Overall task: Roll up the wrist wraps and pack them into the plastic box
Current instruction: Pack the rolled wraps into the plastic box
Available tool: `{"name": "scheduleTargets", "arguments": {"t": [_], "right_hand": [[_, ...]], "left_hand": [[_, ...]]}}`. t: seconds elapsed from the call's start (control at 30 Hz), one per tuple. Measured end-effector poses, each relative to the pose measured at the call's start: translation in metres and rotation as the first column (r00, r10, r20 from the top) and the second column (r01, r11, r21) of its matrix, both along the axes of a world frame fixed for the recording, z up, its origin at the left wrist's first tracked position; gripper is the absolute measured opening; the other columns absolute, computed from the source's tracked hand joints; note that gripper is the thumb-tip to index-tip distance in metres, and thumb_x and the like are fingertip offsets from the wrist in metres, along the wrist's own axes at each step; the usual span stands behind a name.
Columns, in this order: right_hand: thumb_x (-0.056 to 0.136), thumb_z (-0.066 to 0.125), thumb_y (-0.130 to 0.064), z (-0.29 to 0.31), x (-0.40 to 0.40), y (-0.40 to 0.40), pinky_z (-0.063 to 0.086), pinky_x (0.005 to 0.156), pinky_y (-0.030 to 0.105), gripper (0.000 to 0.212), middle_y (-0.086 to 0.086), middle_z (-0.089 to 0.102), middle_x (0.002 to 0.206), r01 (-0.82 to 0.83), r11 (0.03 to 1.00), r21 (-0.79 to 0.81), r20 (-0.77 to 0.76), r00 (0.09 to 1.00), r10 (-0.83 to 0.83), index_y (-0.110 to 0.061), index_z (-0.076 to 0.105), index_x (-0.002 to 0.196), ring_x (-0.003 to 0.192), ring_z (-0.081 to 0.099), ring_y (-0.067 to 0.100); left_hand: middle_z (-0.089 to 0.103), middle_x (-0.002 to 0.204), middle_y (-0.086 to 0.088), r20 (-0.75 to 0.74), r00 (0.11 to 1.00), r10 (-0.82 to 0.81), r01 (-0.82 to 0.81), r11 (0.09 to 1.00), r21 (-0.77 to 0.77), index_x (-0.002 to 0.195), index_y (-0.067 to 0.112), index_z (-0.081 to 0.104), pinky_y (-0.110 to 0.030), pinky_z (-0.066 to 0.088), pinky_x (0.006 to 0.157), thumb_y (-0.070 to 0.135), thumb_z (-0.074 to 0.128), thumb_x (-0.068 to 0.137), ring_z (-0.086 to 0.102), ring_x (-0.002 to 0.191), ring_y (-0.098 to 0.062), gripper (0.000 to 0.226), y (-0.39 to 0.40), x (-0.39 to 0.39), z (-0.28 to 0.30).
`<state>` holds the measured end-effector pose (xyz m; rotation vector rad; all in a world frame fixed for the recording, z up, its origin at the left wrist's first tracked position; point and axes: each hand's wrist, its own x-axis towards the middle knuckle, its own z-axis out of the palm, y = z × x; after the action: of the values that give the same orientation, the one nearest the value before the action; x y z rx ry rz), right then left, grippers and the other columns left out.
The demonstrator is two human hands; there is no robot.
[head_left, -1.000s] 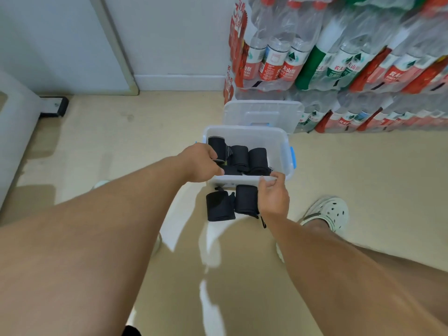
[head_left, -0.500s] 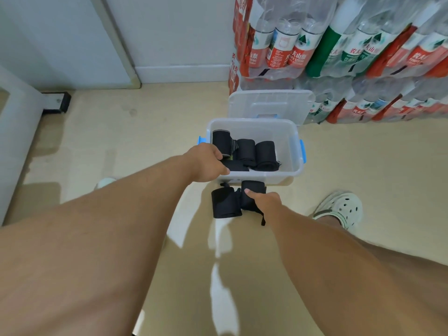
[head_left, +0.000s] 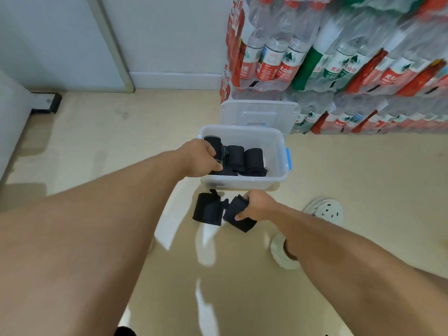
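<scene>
Left hand (head_left: 200,158) inside plastic box (head_left: 278,175), fingers curled on rolled wrap (head_left: 214,147), probably tucking it snug. Right hand (head_left: 258,206) grips another rolled wrap (head_left: 236,214) just in front of box, next in I guess.

A glossy beige floor (head_left: 339,190) carried everything. On it sat a clear plastic box (head_left: 244,184), its lid (head_left: 258,115) propped just behind against stacked packs of bottled water (head_left: 339,69). A rolled black wrist wrap (head_left: 207,209) lay in front of the box. A white clog (head_left: 326,210) rested nearby.
</scene>
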<state>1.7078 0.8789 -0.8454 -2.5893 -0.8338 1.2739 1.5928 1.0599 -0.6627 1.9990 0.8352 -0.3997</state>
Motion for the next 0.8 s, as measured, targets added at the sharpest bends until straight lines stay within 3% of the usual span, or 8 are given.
{"name": "scheduleTargets", "arguments": {"t": [0.07,0.13,0.2,0.3,0.37,0.5,0.63,0.8], "right_hand": [[0.067,0.091,-0.046,0.036,0.015,0.009,0.041,0.060,0.029,0.044,-0.006,0.055,0.070,-0.198,0.980,-0.012,-0.040,0.979,0.198,-0.018,0.058,0.074,0.067,0.054,0.017],[0.068,0.091,-0.045,0.077,0.034,0.021,0.044,0.062,0.030,0.043,-0.001,0.062,0.074,-0.227,0.973,0.036,-0.134,0.964,0.230,-0.013,0.068,0.086,0.069,0.057,0.020],[0.069,0.092,-0.041,0.110,0.055,0.033,0.052,0.072,0.031,0.042,-0.003,0.072,0.083,-0.138,0.978,0.156,-0.167,0.972,0.164,-0.015,0.074,0.096,0.076,0.066,0.019],[0.074,0.091,-0.027,0.130,0.080,0.046,0.056,0.093,0.031,0.034,-0.011,0.076,0.099,0.086,0.914,0.397,-0.104,0.993,-0.048,-0.020,0.075,0.103,0.092,0.071,0.008],[0.074,0.091,-0.031,0.123,0.089,0.049,0.060,0.087,0.039,0.036,-0.006,0.077,0.098,0.115,0.878,0.464,0.095,0.979,-0.179,-0.023,0.074,0.105,0.091,0.073,0.016],[0.076,0.085,-0.039,0.083,0.088,0.047,0.049,0.075,0.031,0.036,-0.007,0.073,0.100,-0.038,0.956,0.291,0.415,0.905,-0.091,-0.029,0.069,0.107,0.092,0.065,0.020],[0.080,0.082,-0.035,0.045,0.083,0.050,0.048,0.073,0.032,0.038,-0.004,0.070,0.102,-0.155,0.984,0.082,0.393,0.913,0.111,-0.025,0.068,0.114,0.090,0.061,0.023],[0.085,0.074,-0.022,0.018,0.086,0.063,0.047,0.078,0.031,0.026,0.000,0.071,0.109,-0.260,0.966,-0.018,0.289,0.923,0.254,-0.021,0.073,0.111,0.105,0.065,0.028]], "left_hand": [[0.049,0.093,-0.003,0.028,0.999,0.016,-0.016,1.000,-0.002,0.104,0.019,0.053,-0.021,0.036,0.062,0.020,0.069,0.095,0.046,0.093,-0.023,0.018,0.001,-0.002,0.006],[0.053,0.105,-0.004,0.046,0.998,0.034,-0.034,0.999,0.003,0.113,0.017,0.059,-0.028,0.041,0.066,0.020,0.070,0.094,0.048,0.096,-0.023,0.022,0.002,-0.004,0.011],[0.056,0.118,-0.005,0.043,0.998,0.054,-0.054,0.999,0.001,0.129,0.013,0.059,-0.030,0.040,0.078,0.022,0.072,0.094,0.051,0.102,-0.022,0.039,0.004,-0.007,0.012],[0.058,0.131,-0.008,0.014,0.998,0.064,-0.065,0.998,0.005,0.137,0.012,0.056,-0.029,0.040,0.083,0.025,0.073,0.093,0.055,0.104,-0.023,0.048,0.008,-0.010,0.010],[0.059,0.135,-0.009,-0.002,0.998,0.065,-0.065,0.998,0.020,0.137,0.013,0.056,-0.029,0.041,0.085,0.027,0.073,0.093,0.056,0.110,-0.024,0.049,0.012,-0.010,0.007],[0.060,0.134,-0.008,-0.022,0.997,0.068,-0.068,0.998,0.019,0.134,0.015,0.057,-0.030,0.043,0.086,0.030,0.074,0.092,0.057,0.109,-0.023,0.048,0.018,-0.009,-0.004],[0.060,0.135,-0.006,-0.042,0.995,0.093,-0.091,0.995,0.026,0.134,0.015,0.057,-0.030,0.042,0.090,0.029,0.074,0.092,0.056,0.118,-0.025,0.048,0.022,-0.007,-0.014],[0.057,0.123,-0.001,-0.070,0.993,0.093,-0.093,0.996,0.012,0.131,0.014,0.059,-0.029,0.039,0.088,0.027,0.073,0.092,0.053,0.110,-0.022,0.043,0.022,-0.005,-0.021]]}}
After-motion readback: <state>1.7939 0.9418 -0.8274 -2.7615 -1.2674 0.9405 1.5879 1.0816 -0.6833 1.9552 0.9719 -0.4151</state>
